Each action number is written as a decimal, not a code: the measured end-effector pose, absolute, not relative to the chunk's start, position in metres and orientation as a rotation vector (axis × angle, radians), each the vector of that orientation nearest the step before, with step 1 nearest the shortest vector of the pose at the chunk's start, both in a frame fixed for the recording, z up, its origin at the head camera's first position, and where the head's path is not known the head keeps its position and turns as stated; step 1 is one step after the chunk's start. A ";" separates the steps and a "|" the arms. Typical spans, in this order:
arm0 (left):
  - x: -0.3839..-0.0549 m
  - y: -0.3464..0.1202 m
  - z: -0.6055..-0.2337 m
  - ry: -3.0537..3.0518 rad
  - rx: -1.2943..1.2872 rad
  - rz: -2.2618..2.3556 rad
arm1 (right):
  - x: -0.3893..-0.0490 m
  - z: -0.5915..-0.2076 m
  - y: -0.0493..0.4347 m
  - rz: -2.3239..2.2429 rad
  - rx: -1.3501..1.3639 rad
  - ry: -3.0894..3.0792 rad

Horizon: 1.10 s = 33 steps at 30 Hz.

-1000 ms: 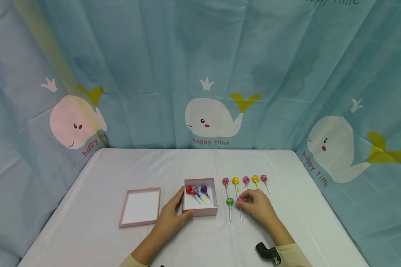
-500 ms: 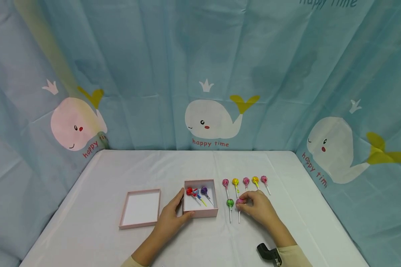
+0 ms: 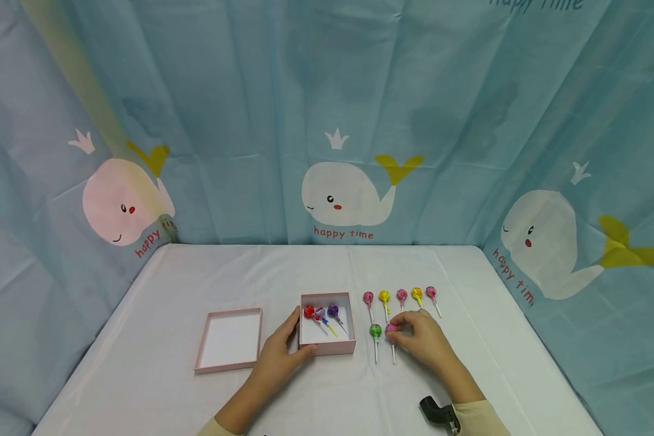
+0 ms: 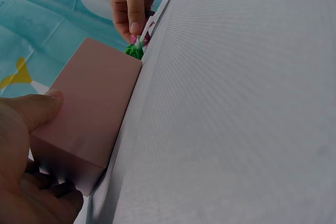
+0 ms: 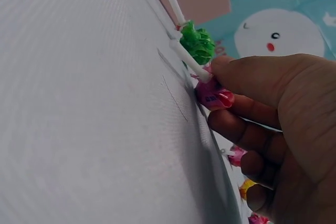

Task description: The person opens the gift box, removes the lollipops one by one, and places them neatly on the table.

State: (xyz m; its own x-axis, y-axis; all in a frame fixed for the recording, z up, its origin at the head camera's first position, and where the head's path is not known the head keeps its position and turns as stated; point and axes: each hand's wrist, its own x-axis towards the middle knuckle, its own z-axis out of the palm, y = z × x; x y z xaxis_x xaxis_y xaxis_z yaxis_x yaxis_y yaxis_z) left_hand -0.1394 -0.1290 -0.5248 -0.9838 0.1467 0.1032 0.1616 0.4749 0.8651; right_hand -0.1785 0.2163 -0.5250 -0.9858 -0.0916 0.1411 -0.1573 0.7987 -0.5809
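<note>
My left hand (image 3: 277,352) grips a pink open-topped box (image 3: 335,347) at its near left corner, thumb on the front wall and fingers along the left side. Inside the box lie a red lollipop (image 3: 309,311), a blue-and-red lollipop (image 3: 320,314) and a purple lollipop (image 3: 333,310). To the right, my right hand (image 3: 422,339) pinches a pink lollipop (image 5: 214,94) by its wrapped head between thumb and fingers, its white stick pointing toward me. A green lollipop (image 3: 375,330) lies just left of it, stick also toward me.
Behind my right hand runs a row of several lollipops, among them a yellow one (image 3: 384,295) and a pink one (image 3: 430,292). A shallow pink lid (image 3: 229,366) lies left of the box. Everything rests on a white-covered table (image 3: 142,357) before a whale-print curtain (image 3: 240,121).
The stick of the pinched pink lollipop swings slightly left, then back right. Both hands and the box stay nearly in place.
</note>
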 end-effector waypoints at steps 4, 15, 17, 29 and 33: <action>-0.140 -0.129 -0.526 -2.682 -0.284 -1.582 | -0.178 -0.523 0.216 0.954 0.207 -2.889; -0.140 -0.129 -0.526 -2.671 -0.279 -1.609 | -0.178 -0.521 0.216 0.960 0.198 -2.908; -0.140 -0.129 -0.527 -2.671 -0.278 -1.607 | -0.179 -0.522 0.216 0.969 0.198 -2.908; -0.141 -0.129 -0.529 -2.679 -0.270 -1.595 | -0.179 -0.524 0.217 0.962 0.216 -2.879; -0.141 -0.129 -0.529 -2.673 -0.275 -1.601 | -0.180 -0.523 0.217 0.980 0.224 -2.868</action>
